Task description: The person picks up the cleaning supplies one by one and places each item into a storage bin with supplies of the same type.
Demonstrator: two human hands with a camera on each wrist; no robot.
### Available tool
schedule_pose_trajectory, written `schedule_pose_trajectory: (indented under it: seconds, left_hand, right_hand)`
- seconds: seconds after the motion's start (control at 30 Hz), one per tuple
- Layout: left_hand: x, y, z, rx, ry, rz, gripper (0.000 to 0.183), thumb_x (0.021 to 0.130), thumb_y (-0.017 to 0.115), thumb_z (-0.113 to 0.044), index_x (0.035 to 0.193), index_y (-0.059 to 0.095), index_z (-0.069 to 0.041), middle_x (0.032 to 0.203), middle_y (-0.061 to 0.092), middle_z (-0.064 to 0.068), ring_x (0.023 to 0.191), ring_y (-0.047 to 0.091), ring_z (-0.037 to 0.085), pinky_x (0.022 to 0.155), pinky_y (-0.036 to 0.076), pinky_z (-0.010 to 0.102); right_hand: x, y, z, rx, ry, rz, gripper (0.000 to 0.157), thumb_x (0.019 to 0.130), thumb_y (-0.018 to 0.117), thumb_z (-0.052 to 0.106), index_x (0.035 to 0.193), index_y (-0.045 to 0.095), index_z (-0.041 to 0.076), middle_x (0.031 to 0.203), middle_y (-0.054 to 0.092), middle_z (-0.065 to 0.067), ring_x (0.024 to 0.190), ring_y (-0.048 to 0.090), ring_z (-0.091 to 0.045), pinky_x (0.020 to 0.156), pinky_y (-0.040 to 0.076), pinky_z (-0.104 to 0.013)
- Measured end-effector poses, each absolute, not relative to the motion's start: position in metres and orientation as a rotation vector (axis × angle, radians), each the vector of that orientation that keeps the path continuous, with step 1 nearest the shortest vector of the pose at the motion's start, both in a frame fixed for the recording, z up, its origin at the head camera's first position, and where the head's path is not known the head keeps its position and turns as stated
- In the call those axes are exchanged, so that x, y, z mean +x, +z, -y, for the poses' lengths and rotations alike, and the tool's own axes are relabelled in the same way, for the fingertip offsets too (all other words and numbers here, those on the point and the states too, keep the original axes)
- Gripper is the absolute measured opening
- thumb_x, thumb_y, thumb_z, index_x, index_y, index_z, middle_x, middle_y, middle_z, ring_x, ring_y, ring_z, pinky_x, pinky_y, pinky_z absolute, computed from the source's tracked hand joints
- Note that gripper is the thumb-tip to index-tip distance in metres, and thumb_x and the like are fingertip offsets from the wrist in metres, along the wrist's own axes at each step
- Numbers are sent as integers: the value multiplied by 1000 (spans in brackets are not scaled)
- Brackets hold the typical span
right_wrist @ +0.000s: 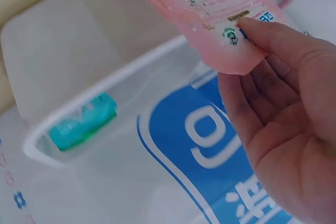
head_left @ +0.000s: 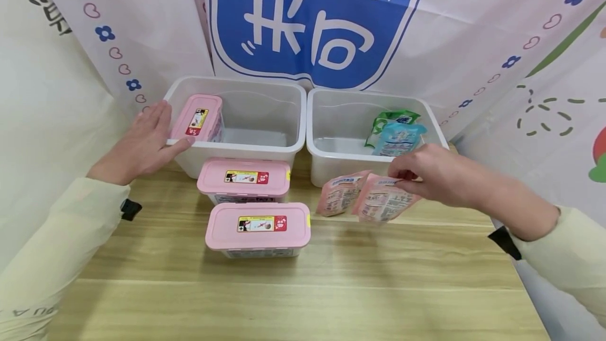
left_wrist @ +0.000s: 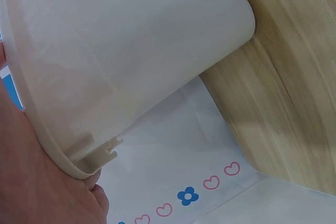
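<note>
With left hand (head_left: pixel 147 143), resting unclenched on bin (head_left: pixel 248 148) at nine o'clock; with right hand (head_left: pixel 435 175), pinching pink pouch (head_left: pixel 382 201) at four o'clock

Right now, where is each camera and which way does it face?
Head: worn on the head, facing forward and down at the left white bin and right white bin; left hand, right hand and cream sleeves show.
Left wrist: on that wrist, facing the left white bin's wall; the left hand partly shows.
Right wrist: on that wrist, facing the right hand pinching a pink pouch.
Head and right wrist share that pink pouch.
</note>
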State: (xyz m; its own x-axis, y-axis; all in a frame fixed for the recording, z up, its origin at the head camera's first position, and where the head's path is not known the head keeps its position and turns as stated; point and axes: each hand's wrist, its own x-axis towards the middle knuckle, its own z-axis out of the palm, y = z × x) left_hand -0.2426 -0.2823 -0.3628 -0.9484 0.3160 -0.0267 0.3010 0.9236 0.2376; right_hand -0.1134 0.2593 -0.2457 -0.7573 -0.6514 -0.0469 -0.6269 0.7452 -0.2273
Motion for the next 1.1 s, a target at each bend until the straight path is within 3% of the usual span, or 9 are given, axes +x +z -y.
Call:
schedule_pose_trajectory:
  seconds: [0.33,0.5,0.73,1.1]
  left_hand:
    - [-242,-363,282,473,365,-3013,103,106,29,-68,163,-15,6,173,-20,27,162,-13,49,133,-2,65]
    - [-242,-364,282,455,359,-3012,104,105,29,-69,163,-16,5,173,-22,25,162,-14,49,133,-2,65]
    - [-242,-365,281,463,355,-3011,104,105,29,-69,163,-17,5,173,-22,26,162,-15,49,133,-2,66]
    - [-242,-365,282,461,367,-3027,105,105,30,-70,164,-16,4,173,-21,25,163,-13,49,133,-2,65]
  right_hand:
    - [-116,-199,-265,-985,-196,-2888,24,86,87,6,108,81,13,101,82,-2,82,75,-12,69,67,-33]
    - [-118,-182,-270,-911,-142,-2945,26,86,86,5,109,80,16,103,81,0,81,73,-10,68,67,-32]
    - [-126,-170,-275,-898,-72,-3004,24,88,84,4,110,80,15,102,80,-1,81,72,-12,70,67,-36]
    - [-153,-163,-286,-857,-19,-3095,24,90,82,4,114,79,5,103,81,-16,83,77,-25,69,67,-44]
